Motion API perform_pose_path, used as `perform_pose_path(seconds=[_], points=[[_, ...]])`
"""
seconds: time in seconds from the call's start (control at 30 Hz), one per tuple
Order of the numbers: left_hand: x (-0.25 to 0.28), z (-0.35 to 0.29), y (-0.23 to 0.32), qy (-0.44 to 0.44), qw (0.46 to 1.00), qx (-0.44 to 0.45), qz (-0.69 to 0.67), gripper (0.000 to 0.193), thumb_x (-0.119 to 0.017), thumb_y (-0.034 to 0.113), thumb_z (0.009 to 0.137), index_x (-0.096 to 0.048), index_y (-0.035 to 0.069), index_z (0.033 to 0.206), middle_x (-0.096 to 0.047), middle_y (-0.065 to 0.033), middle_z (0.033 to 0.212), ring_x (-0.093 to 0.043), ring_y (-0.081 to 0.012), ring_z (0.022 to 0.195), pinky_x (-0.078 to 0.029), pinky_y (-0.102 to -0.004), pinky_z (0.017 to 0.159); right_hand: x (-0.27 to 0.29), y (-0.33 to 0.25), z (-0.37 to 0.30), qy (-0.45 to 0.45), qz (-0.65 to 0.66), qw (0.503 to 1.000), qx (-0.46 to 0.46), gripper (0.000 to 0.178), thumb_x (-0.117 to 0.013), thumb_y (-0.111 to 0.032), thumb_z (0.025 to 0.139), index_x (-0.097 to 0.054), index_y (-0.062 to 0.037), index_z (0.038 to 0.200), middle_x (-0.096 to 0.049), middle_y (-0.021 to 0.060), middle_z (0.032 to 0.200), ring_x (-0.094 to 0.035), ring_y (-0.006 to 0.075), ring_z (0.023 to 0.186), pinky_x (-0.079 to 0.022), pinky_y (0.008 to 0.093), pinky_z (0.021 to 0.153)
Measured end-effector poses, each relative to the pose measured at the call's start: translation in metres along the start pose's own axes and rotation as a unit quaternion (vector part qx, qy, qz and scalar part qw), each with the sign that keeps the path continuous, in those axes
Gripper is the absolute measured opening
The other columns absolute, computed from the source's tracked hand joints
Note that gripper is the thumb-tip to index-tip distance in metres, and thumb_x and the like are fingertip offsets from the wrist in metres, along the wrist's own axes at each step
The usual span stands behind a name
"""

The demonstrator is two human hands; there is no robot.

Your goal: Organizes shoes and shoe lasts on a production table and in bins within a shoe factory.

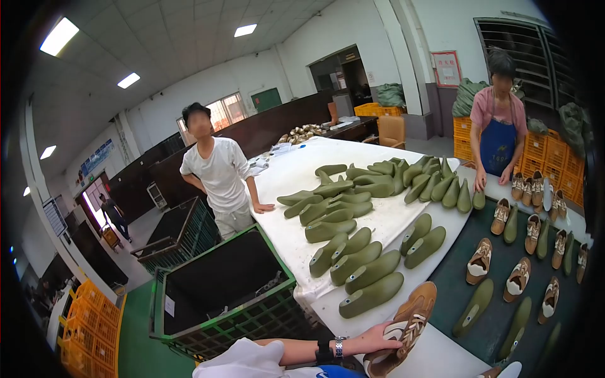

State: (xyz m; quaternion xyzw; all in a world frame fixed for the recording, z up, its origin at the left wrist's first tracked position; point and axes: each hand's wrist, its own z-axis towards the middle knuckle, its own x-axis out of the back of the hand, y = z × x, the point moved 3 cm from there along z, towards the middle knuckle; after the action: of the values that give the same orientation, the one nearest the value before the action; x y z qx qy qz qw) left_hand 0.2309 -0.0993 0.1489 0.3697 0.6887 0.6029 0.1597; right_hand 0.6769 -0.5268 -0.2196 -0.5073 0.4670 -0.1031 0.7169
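Note:
My left hand (373, 341), with a watch at its wrist, is closed around the collar and tongue of a brown sneaker (421, 307) with pale laces. The toe of the sneaker points away from me, over the white tabletop's near edge. Just beyond it lie several green shoe lasts (372, 295), grouped in rows on the white table (296, 170). To the right, a dark green conveyor belt (441, 277) carries brown sneakers (479, 259) and green lasts (474, 307) lying among them. My right hand is out of view.
Left of the table stands a green-rimmed crate (157, 302), with a second crate (179, 233) behind. A person in white (217, 167) leans a hand on the table. Across the belt, a person in a blue apron (498, 142) touches a last. Orange crates (91, 327) stand lower left.

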Motion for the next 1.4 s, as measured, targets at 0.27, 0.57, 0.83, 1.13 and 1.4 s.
perform_pose_path(seconds=[0.27,0.57,0.83,1.13,1.4], points=[[-0.003,-0.001,0.011,0.002,1.0,-0.005,0.017,0.074,-0.071,0.034,0.071,-0.038,-0.002,0.126,-0.058,-0.0135,0.109,-0.055,-0.0172,0.098,-0.043,-0.0289,0.087,-0.042,0.05,0.032,0.026,0.084,0.996,-0.012,0.056,-0.059,-0.019,0.082,-0.036,0.0002,0.129,-0.05,0.0141,0.118,-0.051,0.0256,0.1,-0.043,0.0352,0.086],[-0.012,-0.001,0.012,-0.041,0.999,-0.026,-0.014,0.074,-0.071,0.034,0.071,-0.038,-0.001,0.127,-0.058,-0.0132,0.108,-0.056,-0.018,0.097,-0.043,-0.0296,0.087,-0.107,0.084,0.057,0.079,0.156,0.985,0.003,0.056,-0.059,-0.017,0.082,-0.035,-0.0001,0.129,-0.05,0.0126,0.119,-0.05,0.0253,0.103,-0.042,0.0359,0.09],[0.019,0.014,0.01,-0.009,0.999,-0.029,-0.011,0.078,-0.067,0.024,0.079,-0.017,0.001,0.135,-0.042,-0.0141,0.125,-0.046,-0.0201,0.11,-0.043,-0.0328,0.09,-0.075,-0.065,-0.243,0.495,0.081,0.855,0.13,0.053,-0.058,-0.014,0.083,-0.035,-0.0015,0.128,-0.049,0.0121,0.12,-0.05,0.0229,0.103,-0.043,0.0318,0.091],[-0.04,0.067,0.055,-0.248,0.932,-0.011,-0.264,0.054,-0.041,0.009,0.092,-0.018,0.017,0.14,-0.036,-0.0116,0.132,-0.045,-0.0181,0.112,-0.041,-0.0304,0.092,-0.367,-0.212,-0.169,0.384,-0.397,0.8,0.233,0.034,-0.054,-0.005,0.086,-0.043,0.0026,0.118,-0.053,0.0107,0.111,-0.051,0.0155,0.096,-0.041,0.0282,0.084],[-0.047,0.057,0.06,-0.489,0.846,0.094,-0.192,0.054,-0.031,0.052,0.091,-0.052,0.007,0.114,-0.053,-0.0048,0.114,-0.053,-0.0118,0.098,-0.044,-0.027,0.087,-0.5,-0.182,-0.038,0.037,-0.592,0.674,0.439,0.022,-0.056,0.012,0.063,-0.046,-0.0032,0.076,-0.053,0.0178,0.106,-0.054,0.035,0.1,-0.047,0.0373,0.085]])
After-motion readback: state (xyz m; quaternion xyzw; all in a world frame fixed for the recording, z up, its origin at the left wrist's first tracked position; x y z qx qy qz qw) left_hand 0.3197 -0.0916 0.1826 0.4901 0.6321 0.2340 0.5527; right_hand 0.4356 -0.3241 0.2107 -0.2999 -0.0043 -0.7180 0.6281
